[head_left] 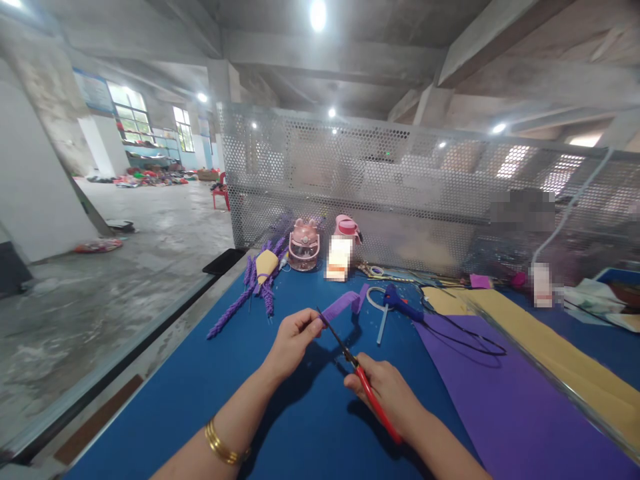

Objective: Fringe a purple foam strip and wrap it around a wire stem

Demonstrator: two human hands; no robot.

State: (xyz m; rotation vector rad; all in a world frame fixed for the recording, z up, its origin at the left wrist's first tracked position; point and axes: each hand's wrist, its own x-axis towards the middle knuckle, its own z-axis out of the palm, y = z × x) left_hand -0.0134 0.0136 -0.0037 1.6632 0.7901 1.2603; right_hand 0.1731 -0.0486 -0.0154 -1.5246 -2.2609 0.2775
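My left hand (295, 341) pinches one end of a purple strip (344, 304), which curls away to the right above the blue table. In my right hand (387, 393) are red-handled scissors (369, 393), their dark blades reaching up to the strip beside my left fingertips. Whether the blades touch the strip I cannot tell. Beyond the strip lies a blue glue gun (404, 305) with its cord, a glue stick at its front and a white tape ring (376, 298) next to it. A lavender bouquet (264, 273) in yellow wrapping rests at the back left.
A large purple sheet (493, 373) and yellow sheets (530, 340) cover the right side of the blue table (210, 393). At the back stand a pink helmet-shaped item (304, 245) and a pink bottle (347, 228), before a perforated metal screen (425, 200).
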